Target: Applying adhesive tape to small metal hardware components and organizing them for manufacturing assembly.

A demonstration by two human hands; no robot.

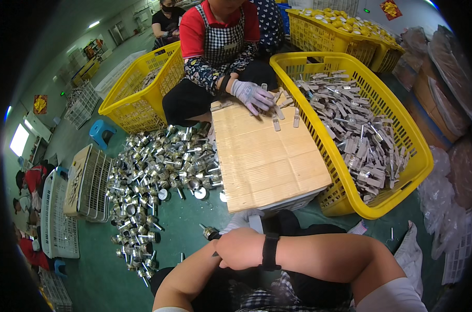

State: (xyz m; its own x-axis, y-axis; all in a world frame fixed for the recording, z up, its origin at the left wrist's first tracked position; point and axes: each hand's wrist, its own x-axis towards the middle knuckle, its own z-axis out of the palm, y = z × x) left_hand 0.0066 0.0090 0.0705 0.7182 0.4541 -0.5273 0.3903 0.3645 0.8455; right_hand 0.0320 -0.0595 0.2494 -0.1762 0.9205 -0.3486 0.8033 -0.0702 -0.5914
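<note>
My right hand is bare, with a dark band on its wrist. It lies closed across my left wrist, and a small dark tip shows at its fingers. What it grips is hidden. Beyond it, my left hand wears a pale glove and sits by the near edge of a cardboard-topped work surface. Its fingers are mostly covered. A pale flat-sided piece shows beside the glove; I cannot tell whether it is held. A metal cup-shaped part with a stem is next to the glove.
A co-worker's gloved hand touches flat metal pieces on the cardboard. Many stemmed metal parts lie heaped on the green floor, left. A yellow basket of flat metal pieces stands right, another yellow basket far left. A blue stool stands beyond the heap.
</note>
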